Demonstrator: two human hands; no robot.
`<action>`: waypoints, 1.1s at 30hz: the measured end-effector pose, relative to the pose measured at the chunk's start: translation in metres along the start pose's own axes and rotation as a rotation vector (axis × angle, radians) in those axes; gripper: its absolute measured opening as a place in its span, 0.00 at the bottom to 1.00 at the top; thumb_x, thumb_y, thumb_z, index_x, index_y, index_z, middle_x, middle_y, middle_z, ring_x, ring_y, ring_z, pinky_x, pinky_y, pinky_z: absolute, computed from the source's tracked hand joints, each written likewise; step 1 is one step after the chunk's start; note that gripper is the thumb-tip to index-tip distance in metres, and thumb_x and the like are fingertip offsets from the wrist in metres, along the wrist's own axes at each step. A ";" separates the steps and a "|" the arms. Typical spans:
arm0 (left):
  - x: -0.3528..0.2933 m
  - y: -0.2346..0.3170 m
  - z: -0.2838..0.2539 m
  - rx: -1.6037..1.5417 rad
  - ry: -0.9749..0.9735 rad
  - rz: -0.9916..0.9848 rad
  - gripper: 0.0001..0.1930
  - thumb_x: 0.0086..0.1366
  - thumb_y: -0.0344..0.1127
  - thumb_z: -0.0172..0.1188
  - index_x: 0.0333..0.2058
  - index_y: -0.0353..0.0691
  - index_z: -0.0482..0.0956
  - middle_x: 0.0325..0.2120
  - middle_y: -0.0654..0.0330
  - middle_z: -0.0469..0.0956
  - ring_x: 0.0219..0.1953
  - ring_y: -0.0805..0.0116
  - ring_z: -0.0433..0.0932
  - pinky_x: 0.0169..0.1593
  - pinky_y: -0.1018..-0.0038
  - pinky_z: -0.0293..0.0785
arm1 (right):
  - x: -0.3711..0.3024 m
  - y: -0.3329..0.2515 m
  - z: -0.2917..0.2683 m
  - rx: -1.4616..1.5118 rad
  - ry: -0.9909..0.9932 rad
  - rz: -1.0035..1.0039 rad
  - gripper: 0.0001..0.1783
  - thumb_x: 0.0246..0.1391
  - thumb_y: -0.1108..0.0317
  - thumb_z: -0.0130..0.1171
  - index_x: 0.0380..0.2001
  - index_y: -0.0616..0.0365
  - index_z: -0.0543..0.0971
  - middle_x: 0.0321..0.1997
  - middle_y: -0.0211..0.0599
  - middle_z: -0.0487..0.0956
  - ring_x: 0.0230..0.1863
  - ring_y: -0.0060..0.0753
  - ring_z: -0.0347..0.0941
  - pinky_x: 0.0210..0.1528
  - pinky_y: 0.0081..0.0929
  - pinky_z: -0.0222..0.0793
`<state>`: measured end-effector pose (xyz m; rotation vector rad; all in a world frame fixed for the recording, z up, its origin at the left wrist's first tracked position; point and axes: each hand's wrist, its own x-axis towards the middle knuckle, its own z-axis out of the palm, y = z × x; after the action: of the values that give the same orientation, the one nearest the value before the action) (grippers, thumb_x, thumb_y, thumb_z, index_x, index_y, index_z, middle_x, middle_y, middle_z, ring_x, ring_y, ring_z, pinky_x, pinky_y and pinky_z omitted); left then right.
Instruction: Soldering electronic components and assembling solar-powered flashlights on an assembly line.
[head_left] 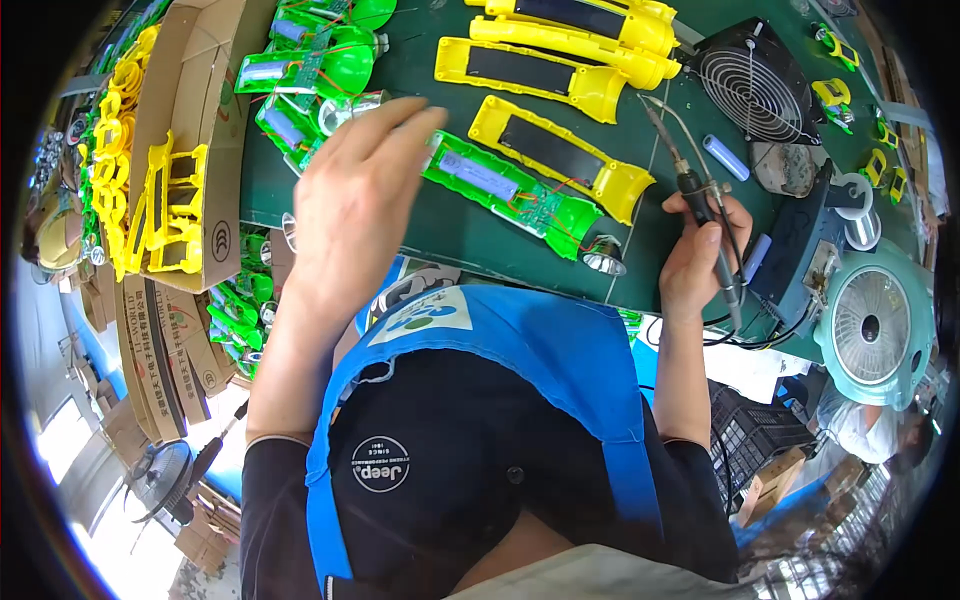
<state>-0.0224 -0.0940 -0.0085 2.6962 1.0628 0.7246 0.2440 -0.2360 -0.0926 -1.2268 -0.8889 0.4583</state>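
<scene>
My right hand (708, 245) is wrapped round a soldering iron (697, 195) with a black grip. A thin curved tube runs beside its metal tip, which points up and away from me. My left hand (365, 180) reaches over the left end of a green flashlight housing (540, 205), fingers extended to the right; its thumb is hidden, and whether it touches the housing cannot be seen. That housing lies open, with a blue-purple battery (478, 178), a circuit board, red wires and a silver reflector (605, 257) at its right end.
Yellow housing halves (560, 155) with dark panels lie beyond. More green housings (310, 70) are at the far left, beside a cardboard box (222, 150) and yellow parts. A black fan (755, 80), loose batteries (726, 158), a dark station (800, 245) and a teal fan (872, 328) stand right.
</scene>
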 end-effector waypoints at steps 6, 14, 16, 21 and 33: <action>0.013 0.003 0.019 -0.385 -0.195 0.291 0.12 0.50 0.23 0.64 0.35 0.42 0.81 0.29 0.63 0.77 0.32 0.62 0.72 0.36 0.68 0.65 | -0.012 -0.022 -0.026 0.215 -0.188 0.281 0.24 0.58 0.54 0.59 0.46 0.62 0.67 0.36 0.46 0.75 0.42 0.36 0.72 0.54 0.37 0.63; 0.017 0.011 0.037 -0.264 -0.331 0.384 0.07 0.49 0.28 0.63 0.26 0.45 0.74 0.24 0.66 0.72 0.34 0.65 0.70 0.44 0.67 0.61 | 0.007 -0.033 -0.013 0.153 -0.299 0.532 0.15 0.53 0.64 0.61 0.36 0.66 0.73 0.26 0.37 0.77 0.26 0.25 0.74 0.35 0.21 0.70; 0.018 0.013 0.038 -0.237 -0.359 0.364 0.06 0.48 0.28 0.63 0.25 0.45 0.74 0.24 0.65 0.70 0.33 0.64 0.70 0.44 0.66 0.62 | 0.011 -0.035 -0.010 0.121 -0.343 0.542 0.15 0.53 0.64 0.60 0.36 0.66 0.73 0.26 0.38 0.78 0.26 0.25 0.75 0.35 0.20 0.70; 0.018 0.015 0.039 -0.217 -0.374 0.342 0.06 0.48 0.28 0.62 0.24 0.45 0.74 0.24 0.65 0.70 0.34 0.64 0.71 0.45 0.65 0.62 | 0.014 -0.035 -0.006 0.027 -0.440 0.566 0.14 0.52 0.66 0.61 0.35 0.66 0.74 0.27 0.38 0.78 0.26 0.24 0.76 0.33 0.19 0.71; 0.020 0.014 0.038 -0.193 -0.377 0.344 0.06 0.49 0.28 0.62 0.23 0.44 0.73 0.23 0.64 0.69 0.32 0.65 0.71 0.46 0.65 0.63 | 0.013 -0.033 -0.006 0.019 -0.491 0.478 0.13 0.52 0.69 0.63 0.35 0.66 0.73 0.29 0.39 0.78 0.27 0.25 0.78 0.33 0.20 0.74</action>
<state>0.0179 -0.0896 -0.0296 2.7181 0.4257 0.3161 0.2519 -0.2403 -0.0575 -1.3336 -0.9920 1.1855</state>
